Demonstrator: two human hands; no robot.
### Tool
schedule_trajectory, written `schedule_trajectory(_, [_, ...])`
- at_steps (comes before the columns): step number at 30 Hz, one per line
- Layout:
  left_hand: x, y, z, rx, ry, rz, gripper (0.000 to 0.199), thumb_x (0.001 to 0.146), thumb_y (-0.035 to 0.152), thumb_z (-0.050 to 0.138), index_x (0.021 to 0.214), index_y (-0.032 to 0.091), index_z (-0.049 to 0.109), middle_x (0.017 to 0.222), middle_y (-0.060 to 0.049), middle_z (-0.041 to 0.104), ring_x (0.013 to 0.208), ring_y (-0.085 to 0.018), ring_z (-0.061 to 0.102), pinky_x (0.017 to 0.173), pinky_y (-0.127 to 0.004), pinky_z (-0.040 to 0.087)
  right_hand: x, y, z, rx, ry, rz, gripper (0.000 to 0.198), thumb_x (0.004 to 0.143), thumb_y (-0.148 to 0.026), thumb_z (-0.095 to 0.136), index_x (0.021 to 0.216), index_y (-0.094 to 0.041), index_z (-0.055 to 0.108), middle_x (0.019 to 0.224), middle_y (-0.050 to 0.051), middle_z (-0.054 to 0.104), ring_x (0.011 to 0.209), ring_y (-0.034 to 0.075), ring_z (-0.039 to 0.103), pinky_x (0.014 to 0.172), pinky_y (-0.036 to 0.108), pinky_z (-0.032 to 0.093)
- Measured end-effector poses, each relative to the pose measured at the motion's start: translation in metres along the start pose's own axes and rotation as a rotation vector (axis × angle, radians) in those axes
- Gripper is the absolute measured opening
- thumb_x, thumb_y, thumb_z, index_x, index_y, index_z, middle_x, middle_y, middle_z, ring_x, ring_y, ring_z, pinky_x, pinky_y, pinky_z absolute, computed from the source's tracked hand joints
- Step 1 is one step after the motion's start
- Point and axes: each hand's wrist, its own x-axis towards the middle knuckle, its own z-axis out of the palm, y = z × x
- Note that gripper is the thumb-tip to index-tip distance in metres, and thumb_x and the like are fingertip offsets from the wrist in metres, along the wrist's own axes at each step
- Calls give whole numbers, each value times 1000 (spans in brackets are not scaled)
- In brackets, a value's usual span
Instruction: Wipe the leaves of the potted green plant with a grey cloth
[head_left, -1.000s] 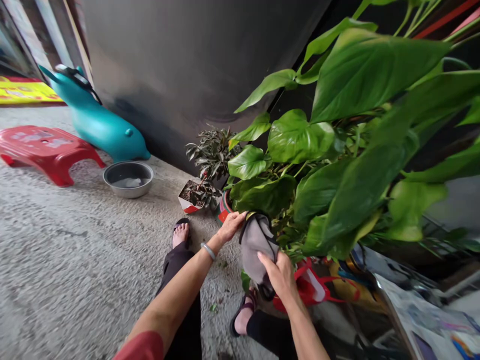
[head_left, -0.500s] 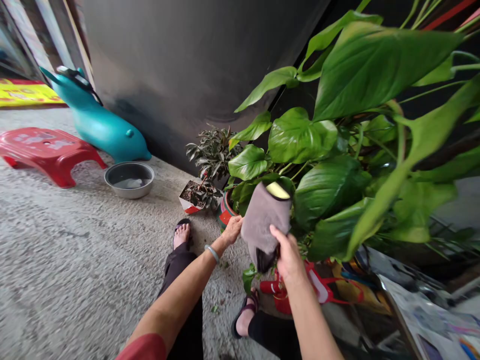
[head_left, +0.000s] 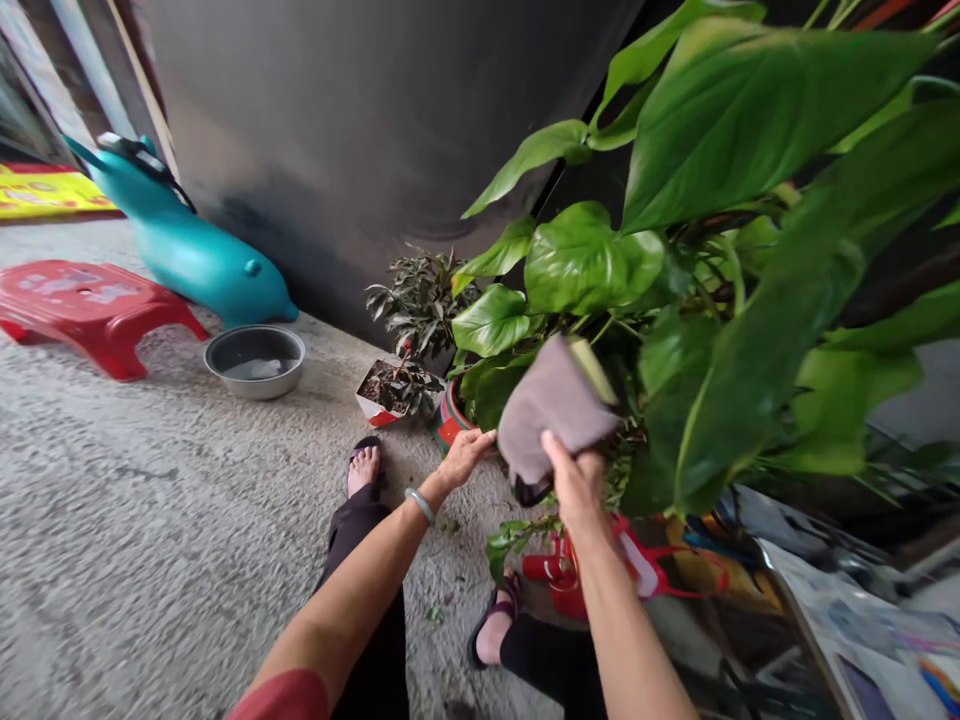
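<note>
My right hand (head_left: 577,485) is closed on a grey cloth (head_left: 553,405) with a dark edging and a pale yellow-green patch at its upper corner. The cloth is held up in front of the large green leaves (head_left: 592,258) of a potted plant. My left hand (head_left: 466,457), a pale bangle on its wrist, reaches to the cloth's left edge. Its fingertips are pinched together there, but what they hold is hidden. Just behind that hand stands a red and green pot (head_left: 450,425).
A smaller plant grows in a white and red pot (head_left: 380,398). Further left are a metal basin (head_left: 255,380) with water and something pale in it, a red stool (head_left: 97,300) and a teal animal toy (head_left: 202,255). Red items (head_left: 559,575) lie beside my foot.
My right hand has swung the cloth slightly up and to the right, tilting it. A big leaf at the right has turned and shifted. My left hand stays nearly in place.
</note>
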Motion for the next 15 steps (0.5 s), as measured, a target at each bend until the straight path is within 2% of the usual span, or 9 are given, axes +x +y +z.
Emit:
schedule_trajectory(3, [4, -3, -7, 14, 7, -23, 69, 58, 78, 89, 56, 18, 55, 55, 4, 45, 56, -9, 36, 52, -23, 29, -30, 36, 10, -85, -175, 315, 49, 69, -61, 78, 97, -21, 84, 88, 11, 82, 103, 38, 76, 88, 44, 59])
schedule_trajectory(6, [9, -7, -12, -6, 31, -26, 69, 56, 75, 91, 56, 19, 52, 54, 6, 44, 55, -8, 36, 52, -22, 29, -73, 61, -13, -137, -242, 425, 44, 65, -60, 82, 90, -24, 83, 89, 9, 83, 105, 38, 75, 90, 44, 59])
schedule_trajectory(8, [10, -7, -12, -18, 54, -9, 68, 57, 73, 93, 56, 19, 52, 54, 6, 42, 55, -7, 35, 52, -22, 28, -87, 61, -34, -38, -299, 407, 44, 65, -60, 84, 90, -23, 83, 89, 9, 83, 103, 38, 75, 91, 44, 59])
schedule_trajectory(11, [5, -4, -8, 4, 49, -19, 62, 59, 67, 94, 56, 18, 56, 55, 5, 45, 55, -8, 36, 52, -23, 29, -75, 41, -54, 209, -269, 280, 45, 72, -59, 84, 98, -22, 84, 95, 8, 84, 103, 36, 76, 94, 45, 58])
schedule_trajectory(13, [0, -1, -4, 25, 43, -22, 58, 61, 62, 94, 54, 18, 56, 55, 4, 46, 55, -9, 38, 53, -24, 31, -51, 26, -49, 309, -137, 181, 45, 73, -57, 85, 103, -22, 84, 99, 8, 84, 109, 34, 75, 100, 44, 57])
schedule_trajectory(15, [-2, -2, -1, 39, 25, -2, 54, 62, 56, 92, 51, 18, 55, 55, 3, 48, 57, -10, 41, 55, -24, 34, -28, 19, -30, 350, -22, 144, 47, 72, -56, 85, 106, -22, 83, 103, 8, 84, 114, 33, 73, 104, 44, 55])
